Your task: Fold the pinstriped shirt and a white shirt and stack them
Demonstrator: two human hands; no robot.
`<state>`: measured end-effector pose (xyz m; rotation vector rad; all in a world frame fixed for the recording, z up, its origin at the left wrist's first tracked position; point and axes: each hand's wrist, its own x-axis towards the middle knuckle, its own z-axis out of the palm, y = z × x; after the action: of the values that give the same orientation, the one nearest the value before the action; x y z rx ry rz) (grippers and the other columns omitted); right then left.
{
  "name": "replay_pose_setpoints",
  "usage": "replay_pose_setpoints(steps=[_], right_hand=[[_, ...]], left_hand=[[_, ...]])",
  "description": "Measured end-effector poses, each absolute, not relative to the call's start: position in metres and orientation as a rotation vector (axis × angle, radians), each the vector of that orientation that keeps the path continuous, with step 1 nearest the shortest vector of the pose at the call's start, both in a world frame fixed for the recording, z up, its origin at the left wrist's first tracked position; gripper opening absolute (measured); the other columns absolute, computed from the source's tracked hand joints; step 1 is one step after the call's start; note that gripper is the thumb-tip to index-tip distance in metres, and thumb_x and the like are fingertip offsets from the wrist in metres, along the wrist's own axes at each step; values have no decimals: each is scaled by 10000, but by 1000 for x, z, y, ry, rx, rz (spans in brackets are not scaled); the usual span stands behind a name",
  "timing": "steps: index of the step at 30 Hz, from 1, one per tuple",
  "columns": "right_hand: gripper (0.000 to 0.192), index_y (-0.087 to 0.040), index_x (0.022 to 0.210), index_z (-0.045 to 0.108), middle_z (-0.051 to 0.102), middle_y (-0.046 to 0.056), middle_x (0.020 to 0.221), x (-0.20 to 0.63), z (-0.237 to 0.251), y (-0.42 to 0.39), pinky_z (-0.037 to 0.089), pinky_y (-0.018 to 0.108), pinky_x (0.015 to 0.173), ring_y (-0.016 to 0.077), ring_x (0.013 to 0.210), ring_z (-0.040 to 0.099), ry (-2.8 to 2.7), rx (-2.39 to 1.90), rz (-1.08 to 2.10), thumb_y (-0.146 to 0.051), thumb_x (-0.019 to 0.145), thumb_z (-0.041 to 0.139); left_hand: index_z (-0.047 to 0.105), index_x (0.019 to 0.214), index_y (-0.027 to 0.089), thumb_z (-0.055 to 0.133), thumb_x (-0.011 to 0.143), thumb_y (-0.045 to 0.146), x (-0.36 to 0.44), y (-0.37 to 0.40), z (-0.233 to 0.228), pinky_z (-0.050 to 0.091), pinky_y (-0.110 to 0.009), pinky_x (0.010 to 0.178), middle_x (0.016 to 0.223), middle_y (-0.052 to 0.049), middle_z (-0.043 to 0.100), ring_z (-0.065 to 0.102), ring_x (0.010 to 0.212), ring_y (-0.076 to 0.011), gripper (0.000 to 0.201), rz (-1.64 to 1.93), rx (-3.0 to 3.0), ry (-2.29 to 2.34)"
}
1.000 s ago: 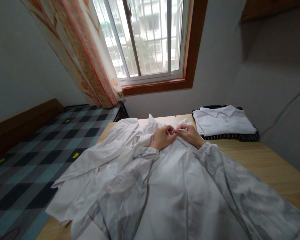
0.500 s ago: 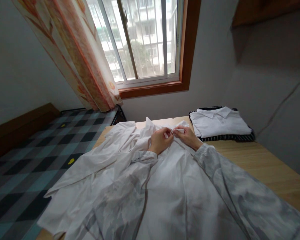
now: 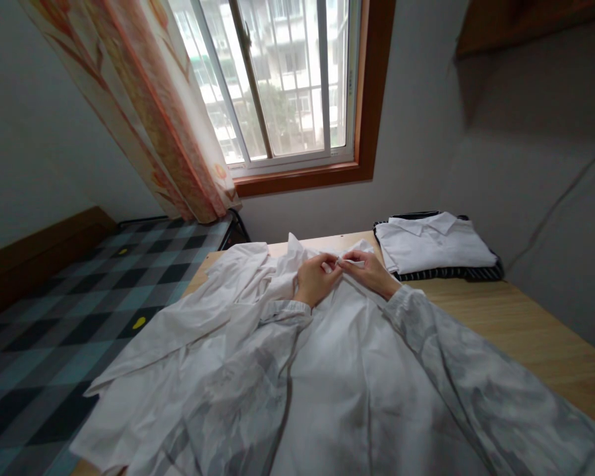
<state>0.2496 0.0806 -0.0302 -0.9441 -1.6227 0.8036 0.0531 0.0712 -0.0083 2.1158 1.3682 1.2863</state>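
Observation:
A white shirt [image 3: 327, 370] lies spread over the wooden table, with loose folds to the left and its upper end toward the window. Near that far end, my left hand [image 3: 318, 277] pinches the shirt's cloth between thumb and fingers. My right hand [image 3: 369, 271] meets it there, its fingertips closed on the same edge of the shirt. Both sets of fingertips nearly touch. Whatever small part lies between them is hidden by the fingers. Grey-and-white patterned sleeves cover both my forearms, which rest over the shirt.
Folded clothes [image 3: 434, 241], a white collared shirt on a dark striped garment, lie at the table's [image 3: 540, 337] back right. A checked bed [image 3: 79, 317] stands along the left. Beyond are a window [image 3: 287, 86] and a flowered curtain [image 3: 163, 125]. A brown shelf [image 3: 525, 26] juts out at upper right.
Both hands stay at the same place on the shirt, with only a slight shift of the fingers. The right fingers sit a little closer over the cloth. The view has moved slightly.

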Motion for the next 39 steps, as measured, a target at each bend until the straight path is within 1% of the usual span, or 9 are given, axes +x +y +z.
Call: replay_pose_setpoints(steps=[7, 11, 19, 23, 25, 29, 33, 36, 39], right_hand=[[396, -214, 928, 800, 816, 70, 942, 248, -32, 82, 554, 383, 902, 264, 924, 738, -1621, -942, 747, -601, 971, 726], [375, -213, 956, 805, 818, 77, 979, 247, -35, 85, 562, 386, 898, 268, 937, 740, -1556, -935, 781, -578, 971, 720], [318, -230, 1151, 755, 781, 72, 1091, 254, -36, 89, 559, 388, 892, 259, 970, 696, -1562, -998, 630, -492, 981, 692], [231, -233, 955, 691, 703, 72, 983, 259, -35, 90, 529, 407, 887, 272, 948, 643, -1602, -1098, 408, -464, 966, 682], [227, -235, 941, 662, 672, 81, 997, 259, -32, 89, 513, 420, 906, 283, 974, 622, -1570, -1144, 234, -459, 950, 698], [261, -245, 1096, 625, 655, 43, 968, 258, -23, 78, 503, 376, 807, 243, 851, 609, -1449, -1241, 147, -438, 942, 709], [319, -270, 1102, 553, 677, -12, 858, 260, -14, 57, 469, 325, 659, 201, 672, 616, -1446, -1292, 338, -470, 932, 734], [330, -277, 1059, 529, 711, 4, 880, 271, -11, 34, 496, 324, 675, 224, 739, 695, -1539, -1304, 388, -494, 932, 743], [318, -266, 1061, 571, 746, 46, 993, 288, -11, 5, 544, 353, 786, 257, 891, 738, -1758, -1322, 372, -472, 923, 771]], left_hand=[[822, 887, 192, 800, 856, 299, 53, 83, -14, 456, -244, 621, 779, -7, 777, 606, 639, -126, 114, 1281, 1984, 1121], [834, 940, 165, 821, 882, 426, 52, 89, -15, 494, -245, 634, 842, -45, 801, 649, 691, -140, 269, 1244, 1855, 941], [759, 911, 160, 847, 867, 470, 51, 92, -17, 476, -240, 556, 731, 1, 698, 595, 585, -116, 326, 1177, 1664, 885], [752, 897, 161, 874, 838, 451, 51, 94, -16, 488, -243, 578, 730, -1, 711, 609, 597, -116, 320, 1174, 1622, 871], [767, 926, 159, 871, 843, 441, 50, 94, -16, 494, -246, 584, 766, -15, 740, 616, 608, -118, 312, 1182, 1622, 856], [790, 1037, 155, 790, 915, 378, 49, 97, -17, 567, -276, 650, 881, -63, 806, 696, 679, -151, 254, 1220, 1637, 885], [790, 1039, 170, 747, 935, 281, 48, 100, -19, 631, -359, 887, 1031, -100, 842, 786, 907, -210, 157, 1256, 1749, 1021], [789, 1045, 174, 717, 935, 221, 44, 99, -12, 609, -390, 982, 1083, -112, 846, 789, 1013, -236, 140, 1181, 1912, 1098], [786, 1037, 187, 689, 939, 225, 37, 89, 6, 592, -373, 917, 1061, -102, 841, 779, 970, -244, 143, 926, 2186, 1215]])
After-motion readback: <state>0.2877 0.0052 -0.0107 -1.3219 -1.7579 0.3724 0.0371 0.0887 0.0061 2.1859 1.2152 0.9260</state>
